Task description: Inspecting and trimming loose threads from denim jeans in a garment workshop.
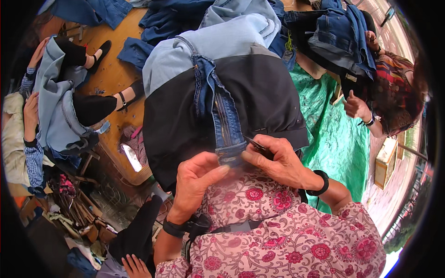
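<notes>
A strip of blue denim [227, 120] with a metal zipper runs down over light-blue denim [176, 55] and black fabric [262, 92] on my lap. My left hand [197, 178] pinches the folded lower end [230, 153] of the strip between thumb and fingers. At that end's right side, my right hand [276, 162] is closed on a small dark pointed metal tool [255, 143], with the thumb against the denim. Whether the tool is a snipper or scissors I cannot tell.
A wooden table [127, 162] with jeans [157, 23] lies beyond. Co-workers [85, 106] [394, 92] with denim sit left and right. A green sheet [333, 162] and a wooden box [387, 162] are right; cardboard scraps [83, 217] and another person's hand [134, 264] are lower left.
</notes>
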Motion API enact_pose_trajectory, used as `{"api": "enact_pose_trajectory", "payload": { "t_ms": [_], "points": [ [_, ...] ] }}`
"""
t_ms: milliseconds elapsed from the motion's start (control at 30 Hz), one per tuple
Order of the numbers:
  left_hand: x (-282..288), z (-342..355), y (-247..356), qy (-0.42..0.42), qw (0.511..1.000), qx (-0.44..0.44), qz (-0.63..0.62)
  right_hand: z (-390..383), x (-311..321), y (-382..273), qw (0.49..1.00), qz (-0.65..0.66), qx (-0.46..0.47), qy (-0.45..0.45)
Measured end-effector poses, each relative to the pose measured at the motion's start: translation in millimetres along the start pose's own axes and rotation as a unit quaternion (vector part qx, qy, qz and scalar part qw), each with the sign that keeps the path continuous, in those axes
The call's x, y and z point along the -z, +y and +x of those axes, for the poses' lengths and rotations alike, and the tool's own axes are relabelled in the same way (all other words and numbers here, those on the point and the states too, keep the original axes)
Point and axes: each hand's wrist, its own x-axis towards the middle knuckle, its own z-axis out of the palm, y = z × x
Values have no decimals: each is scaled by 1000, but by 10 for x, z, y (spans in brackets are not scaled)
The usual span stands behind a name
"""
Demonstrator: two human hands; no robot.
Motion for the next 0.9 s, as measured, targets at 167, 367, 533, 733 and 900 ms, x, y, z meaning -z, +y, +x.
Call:
{"api": "enact_pose_trajectory", "payload": {
  "t_ms": [167,367,533,733,900],
  "points": [
    [4,-13,-21,-15,1000,-9,-3,-11,-69,-2,992,-73,91,56],
    [-69,-38,14,1,993,-79,85,221,-135,-56,916,-205,336,78],
    [-113,-44,103,7,988,-100,117,255,-63,-126,869,-343,356,35],
    [-51,75,-4,-18,953,-202,226,349,14,-139,889,-315,330,-31],
    [-111,104,9,-6,988,-127,82,403,74,-113,986,-102,118,64]
  ]
}}
